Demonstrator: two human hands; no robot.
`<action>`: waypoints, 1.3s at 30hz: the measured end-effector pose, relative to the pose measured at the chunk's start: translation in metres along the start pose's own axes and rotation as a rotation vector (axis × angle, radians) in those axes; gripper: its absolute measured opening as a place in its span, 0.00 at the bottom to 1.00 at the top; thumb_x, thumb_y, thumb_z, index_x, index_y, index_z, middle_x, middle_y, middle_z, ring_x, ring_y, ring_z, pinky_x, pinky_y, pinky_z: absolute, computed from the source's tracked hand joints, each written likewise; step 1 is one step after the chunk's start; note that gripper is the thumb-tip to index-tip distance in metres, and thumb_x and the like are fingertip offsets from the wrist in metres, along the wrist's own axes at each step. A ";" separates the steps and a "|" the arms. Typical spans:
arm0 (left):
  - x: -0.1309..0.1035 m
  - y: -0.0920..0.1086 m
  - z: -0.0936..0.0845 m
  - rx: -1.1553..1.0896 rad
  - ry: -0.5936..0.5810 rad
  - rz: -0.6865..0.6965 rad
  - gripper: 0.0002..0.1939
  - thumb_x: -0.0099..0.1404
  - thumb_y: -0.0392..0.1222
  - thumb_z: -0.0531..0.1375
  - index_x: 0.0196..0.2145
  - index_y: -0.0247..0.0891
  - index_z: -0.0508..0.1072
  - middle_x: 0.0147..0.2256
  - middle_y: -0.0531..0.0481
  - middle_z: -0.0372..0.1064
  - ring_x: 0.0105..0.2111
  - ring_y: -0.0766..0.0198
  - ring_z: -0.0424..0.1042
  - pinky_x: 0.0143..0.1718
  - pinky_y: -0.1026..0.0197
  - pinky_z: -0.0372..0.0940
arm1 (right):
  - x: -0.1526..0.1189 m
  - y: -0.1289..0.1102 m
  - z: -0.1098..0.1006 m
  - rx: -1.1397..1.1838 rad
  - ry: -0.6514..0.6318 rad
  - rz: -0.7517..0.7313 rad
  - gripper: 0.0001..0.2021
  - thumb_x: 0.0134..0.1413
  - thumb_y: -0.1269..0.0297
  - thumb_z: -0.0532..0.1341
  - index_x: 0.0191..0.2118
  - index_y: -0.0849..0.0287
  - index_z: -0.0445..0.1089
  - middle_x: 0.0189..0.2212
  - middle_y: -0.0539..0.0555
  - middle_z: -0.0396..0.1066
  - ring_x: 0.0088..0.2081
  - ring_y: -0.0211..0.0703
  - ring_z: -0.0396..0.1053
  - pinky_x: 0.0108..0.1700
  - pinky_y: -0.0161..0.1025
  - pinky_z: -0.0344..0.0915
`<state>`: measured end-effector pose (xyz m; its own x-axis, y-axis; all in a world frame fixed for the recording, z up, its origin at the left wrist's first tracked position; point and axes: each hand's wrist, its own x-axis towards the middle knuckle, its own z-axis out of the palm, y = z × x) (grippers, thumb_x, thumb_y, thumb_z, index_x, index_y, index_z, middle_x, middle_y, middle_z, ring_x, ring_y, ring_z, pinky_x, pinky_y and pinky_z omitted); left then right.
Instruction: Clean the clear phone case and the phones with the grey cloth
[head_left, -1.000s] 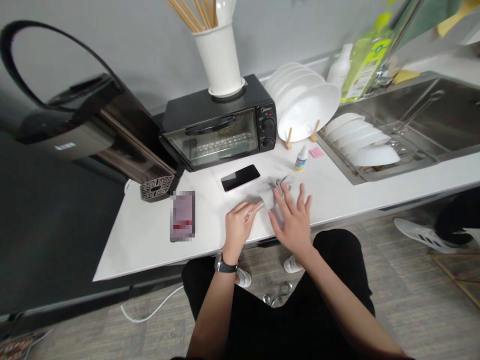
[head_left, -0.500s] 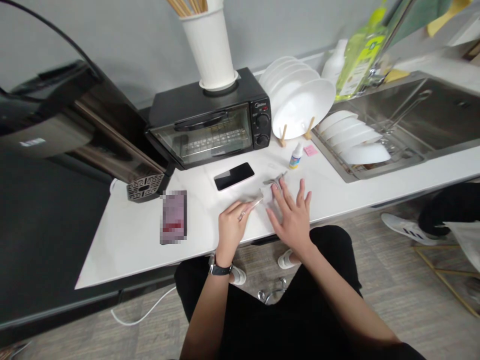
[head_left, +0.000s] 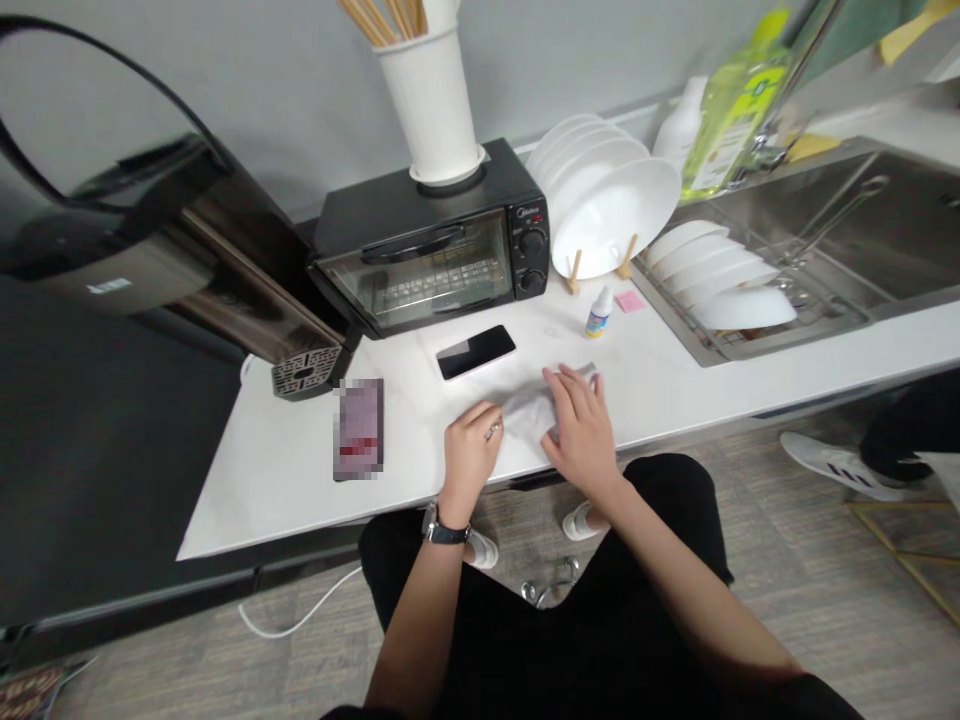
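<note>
A grey cloth (head_left: pixel 527 412) lies crumpled on the white counter between my two hands. My right hand (head_left: pixel 581 425) has its fingers bent over the cloth and grips it; a corner shows past the fingertips. At the cloth's left end is my left hand (head_left: pixel 472 445), closed, a ring on one finger. What it holds is hidden behind its curled fingers. Just beyond the hands lies a black-screened phone (head_left: pixel 476 352). A small white spray bottle (head_left: pixel 599 314) with a blue and yellow label stands upright behind my right hand.
A blurred-out flat item (head_left: pixel 360 430) lies on the left beside a black drinks machine (head_left: pixel 307 372). Behind are a toaster oven (head_left: pixel 427 265), a white cup of chopsticks (head_left: pixel 427 100) and racked plates (head_left: pixel 615 215). A pink note (head_left: pixel 630 301) lies near the sink (head_left: pixel 825 325).
The thin pale piece that stuck out of my left hand is out of sight. My right fingers, spread before, have curled in on the cloth, which now stretches between both hands.
</note>
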<state>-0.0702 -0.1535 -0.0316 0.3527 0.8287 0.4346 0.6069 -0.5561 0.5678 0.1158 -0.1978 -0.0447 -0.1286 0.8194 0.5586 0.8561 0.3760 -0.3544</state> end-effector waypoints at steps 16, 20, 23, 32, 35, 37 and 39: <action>0.002 0.003 -0.005 -0.028 0.025 -0.072 0.08 0.71 0.32 0.61 0.34 0.41 0.77 0.36 0.49 0.79 0.37 0.61 0.79 0.40 0.62 0.70 | 0.005 0.017 -0.008 0.020 0.093 -0.132 0.32 0.65 0.78 0.55 0.70 0.48 0.68 0.63 0.54 0.77 0.75 0.58 0.60 0.77 0.71 0.49; 0.012 0.015 -0.020 -0.288 0.297 -0.195 0.10 0.65 0.40 0.72 0.40 0.42 0.75 0.38 0.52 0.80 0.41 0.61 0.80 0.48 0.60 0.72 | 0.004 0.024 -0.011 0.398 0.096 0.074 0.22 0.66 0.73 0.56 0.59 0.53 0.79 0.51 0.54 0.84 0.58 0.54 0.80 0.67 0.57 0.70; 0.020 0.023 -0.022 -0.441 0.363 -0.209 0.11 0.65 0.44 0.72 0.37 0.41 0.74 0.36 0.51 0.79 0.41 0.60 0.80 0.48 0.58 0.73 | 0.003 0.017 -0.008 0.702 0.060 0.259 0.14 0.71 0.59 0.59 0.46 0.55 0.83 0.32 0.51 0.82 0.34 0.48 0.81 0.40 0.43 0.79; 0.007 0.026 0.019 -0.611 0.110 -0.124 0.12 0.73 0.50 0.67 0.46 0.39 0.77 0.44 0.43 0.83 0.45 0.57 0.85 0.52 0.53 0.79 | 0.012 -0.009 -0.034 0.721 0.270 0.272 0.20 0.77 0.56 0.51 0.61 0.53 0.76 0.52 0.59 0.81 0.53 0.53 0.80 0.54 0.50 0.78; 0.002 0.022 0.024 -0.520 0.132 -0.121 0.13 0.76 0.51 0.63 0.47 0.40 0.77 0.44 0.42 0.84 0.44 0.57 0.85 0.49 0.54 0.80 | 0.020 -0.013 -0.050 0.492 0.100 -0.032 0.27 0.76 0.58 0.50 0.75 0.49 0.61 0.75 0.60 0.59 0.73 0.60 0.63 0.71 0.61 0.66; 0.001 0.017 0.023 -0.462 0.165 -0.121 0.13 0.77 0.51 0.61 0.48 0.39 0.78 0.45 0.41 0.84 0.46 0.55 0.85 0.50 0.53 0.80 | 0.025 -0.014 -0.056 0.363 -0.004 -0.178 0.32 0.75 0.53 0.51 0.80 0.48 0.49 0.80 0.60 0.47 0.77 0.62 0.54 0.74 0.66 0.59; 0.000 0.013 0.021 -0.446 0.182 -0.122 0.12 0.77 0.49 0.61 0.49 0.39 0.78 0.46 0.41 0.84 0.47 0.53 0.85 0.51 0.52 0.80 | 0.031 -0.015 -0.059 0.339 -0.076 -0.264 0.38 0.75 0.43 0.48 0.82 0.50 0.39 0.80 0.61 0.44 0.79 0.65 0.46 0.76 0.70 0.50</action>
<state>-0.0471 -0.1590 -0.0390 0.1441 0.8868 0.4391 0.2584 -0.4620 0.8484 0.1289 -0.2034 0.0222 -0.3684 0.7008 0.6109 0.5780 0.6873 -0.4399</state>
